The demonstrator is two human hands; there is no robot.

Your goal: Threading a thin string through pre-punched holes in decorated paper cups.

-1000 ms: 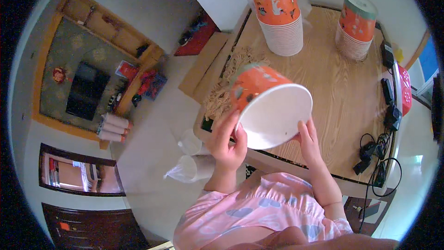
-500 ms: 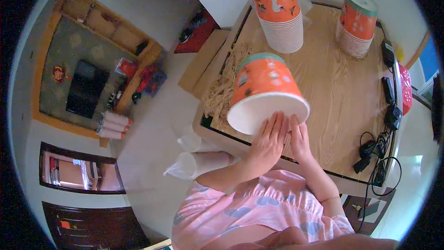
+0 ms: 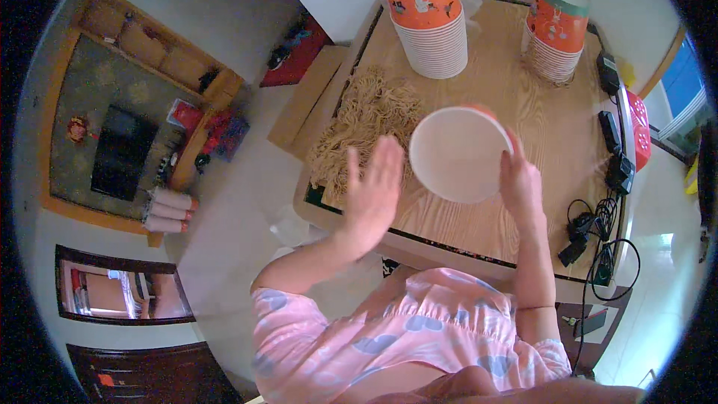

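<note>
My right hand grips the rim of a paper bucket at its right side, thumb over the edge. The bucket is tilted so its white inside faces me; a sliver of orange outer wall shows at the top. Left of it, my left hand is raised with the fingers stretched out, holding nothing and apart from the bucket. Just beyond that hand lies a heap of tan shredded paper on the wooden table.
Upside-down stacks of orange and green paper buckets stand at the back, a tall one and a shorter one. Black adapters and coiled cables line the right edge. A cardboard box sits beyond the table's left side.
My left hand has come off the bucket and moved left. The bucket has turned so its opening faces me, now held by my right hand alone.
</note>
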